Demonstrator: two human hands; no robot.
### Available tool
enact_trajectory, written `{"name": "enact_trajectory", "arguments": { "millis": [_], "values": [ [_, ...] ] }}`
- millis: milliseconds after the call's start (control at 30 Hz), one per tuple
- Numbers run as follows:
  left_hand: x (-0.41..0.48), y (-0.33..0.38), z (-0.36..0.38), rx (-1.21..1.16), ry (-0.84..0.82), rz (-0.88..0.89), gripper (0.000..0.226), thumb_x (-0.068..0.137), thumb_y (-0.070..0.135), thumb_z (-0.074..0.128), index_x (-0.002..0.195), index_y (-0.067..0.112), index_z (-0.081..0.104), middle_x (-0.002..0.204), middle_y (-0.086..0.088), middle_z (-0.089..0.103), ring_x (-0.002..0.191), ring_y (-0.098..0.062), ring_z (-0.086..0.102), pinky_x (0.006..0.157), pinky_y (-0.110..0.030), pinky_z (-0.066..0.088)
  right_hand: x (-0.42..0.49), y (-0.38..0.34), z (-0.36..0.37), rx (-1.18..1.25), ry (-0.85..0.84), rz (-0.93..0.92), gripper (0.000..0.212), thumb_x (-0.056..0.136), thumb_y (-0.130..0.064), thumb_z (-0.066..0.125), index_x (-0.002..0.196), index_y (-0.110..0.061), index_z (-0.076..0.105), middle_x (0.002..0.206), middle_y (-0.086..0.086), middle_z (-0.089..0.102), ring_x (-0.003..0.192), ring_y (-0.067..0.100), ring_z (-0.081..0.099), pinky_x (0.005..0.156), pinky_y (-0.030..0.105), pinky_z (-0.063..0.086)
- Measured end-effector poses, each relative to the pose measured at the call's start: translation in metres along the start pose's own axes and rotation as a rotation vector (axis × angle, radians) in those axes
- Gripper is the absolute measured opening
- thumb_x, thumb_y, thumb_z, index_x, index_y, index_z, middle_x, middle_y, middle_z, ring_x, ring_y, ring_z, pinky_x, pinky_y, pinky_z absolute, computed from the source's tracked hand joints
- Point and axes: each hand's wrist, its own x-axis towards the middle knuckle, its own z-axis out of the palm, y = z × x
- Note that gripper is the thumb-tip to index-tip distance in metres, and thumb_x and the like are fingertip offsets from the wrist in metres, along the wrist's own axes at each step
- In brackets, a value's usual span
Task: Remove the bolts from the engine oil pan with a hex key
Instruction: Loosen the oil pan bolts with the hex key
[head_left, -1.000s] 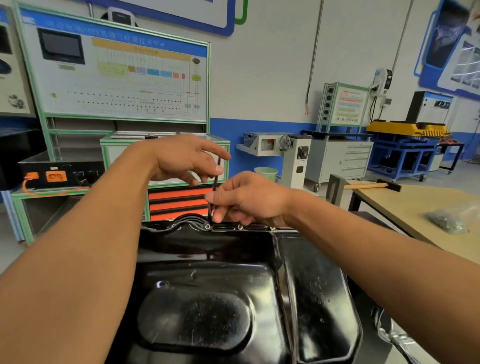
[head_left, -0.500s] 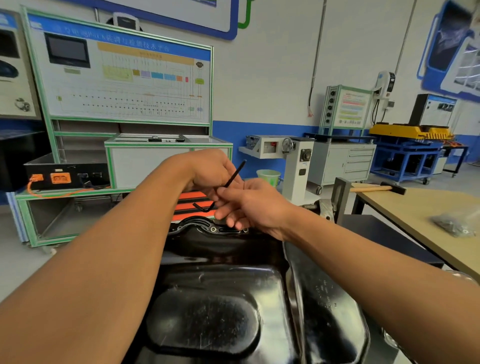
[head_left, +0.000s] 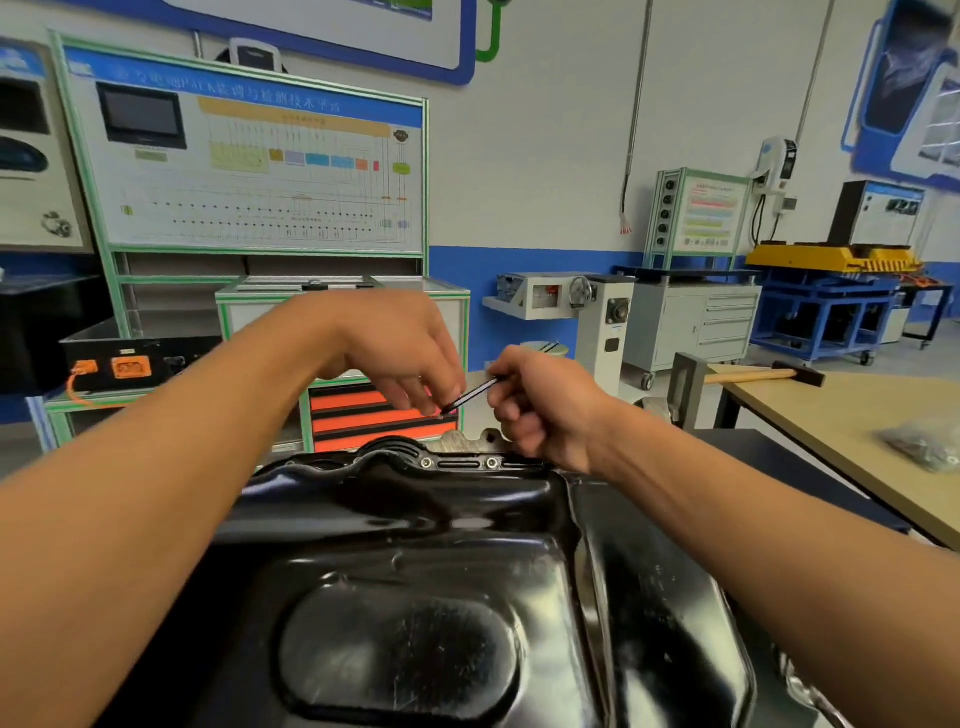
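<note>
A glossy black engine oil pan fills the lower half of the view. Two bolts sit in its far flange, side by side. Above that flange a thin black hex key lies tilted in the air, clear of the bolts. My left hand pinches its lower left end with the fingertips. My right hand grips its upper right end with curled fingers. The key's tips are hidden inside both hands.
A wooden table stands at the right with a hammer and a plastic bag of small parts. Behind the pan are a green-framed training board, an orange drawer cabinet and workshop carts.
The hex key stood upright in a flange bolt one second ago. Both hands have lifted it off and turned it to a slanted, nearly level position above the flange.
</note>
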Motion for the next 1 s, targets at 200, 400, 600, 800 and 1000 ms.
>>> {"name": "enact_trajectory", "arguments": {
  "millis": [200, 400, 600, 800, 1000],
  "values": [
    [-0.007, -0.024, 0.017, 0.019, 0.009, 0.106, 0.015, 0.09, 0.019, 0.072, 0.083, 0.008, 0.079, 0.078, -0.004, 0.077, 0.068, -0.006, 0.067, 0.063, -0.019, 0.053, 0.003, 0.004, 0.006, 0.101, -0.123, 0.044, 0.042, 0.097, -0.026, 0.044, 0.059, -0.011, 0.054, 0.045, -0.001, 0.04, 0.032, 0.007, 0.027, 0.031, 0.014, 0.02],
    [-0.018, -0.027, 0.02, -0.064, 0.029, 0.176, 0.009, 0.088, 0.018, 0.074, 0.083, 0.016, 0.081, 0.08, -0.001, 0.077, 0.068, -0.004, 0.062, 0.068, -0.017, 0.047, -0.004, 0.008, 0.0, 0.076, -0.116, 0.035, 0.042, 0.098, -0.024, 0.046, 0.063, -0.008, 0.06, 0.047, 0.001, 0.049, 0.034, 0.009, 0.035, 0.033, 0.015, 0.025],
    [-0.018, -0.033, 0.018, -0.04, 0.001, 0.084, 0.001, 0.081, 0.012, 0.079, 0.08, 0.011, 0.08, 0.076, -0.003, 0.077, 0.067, -0.007, 0.068, 0.064, -0.018, 0.055, -0.008, 0.01, 0.002, 0.135, -0.068, -0.049, 0.022, 0.102, -0.017, 0.05, 0.084, -0.008, 0.059, 0.056, 0.002, 0.058, 0.039, 0.006, 0.04, 0.034, 0.015, 0.031],
    [-0.017, -0.038, 0.018, -0.049, -0.013, 0.036, 0.004, 0.079, 0.012, 0.081, 0.077, 0.015, 0.08, 0.076, -0.002, 0.077, 0.067, -0.007, 0.069, 0.063, -0.017, 0.055, -0.007, 0.018, 0.002, 0.114, 0.04, -0.173, 0.023, 0.105, -0.018, 0.051, 0.088, -0.004, 0.059, 0.056, 0.001, 0.063, 0.043, 0.009, 0.049, 0.037, 0.017, 0.04],
    [-0.015, -0.037, 0.022, -0.081, -0.016, 0.039, 0.006, 0.077, 0.013, 0.082, 0.075, 0.017, 0.08, 0.075, -0.004, 0.077, 0.066, -0.007, 0.07, 0.063, -0.018, 0.055, -0.004, 0.021, 0.005, -0.005, 0.131, -0.24, 0.028, 0.105, -0.019, 0.048, 0.083, -0.006, 0.059, 0.05, -0.003, 0.061, 0.044, 0.011, 0.049, 0.039, 0.021, 0.041]
  ]
}}
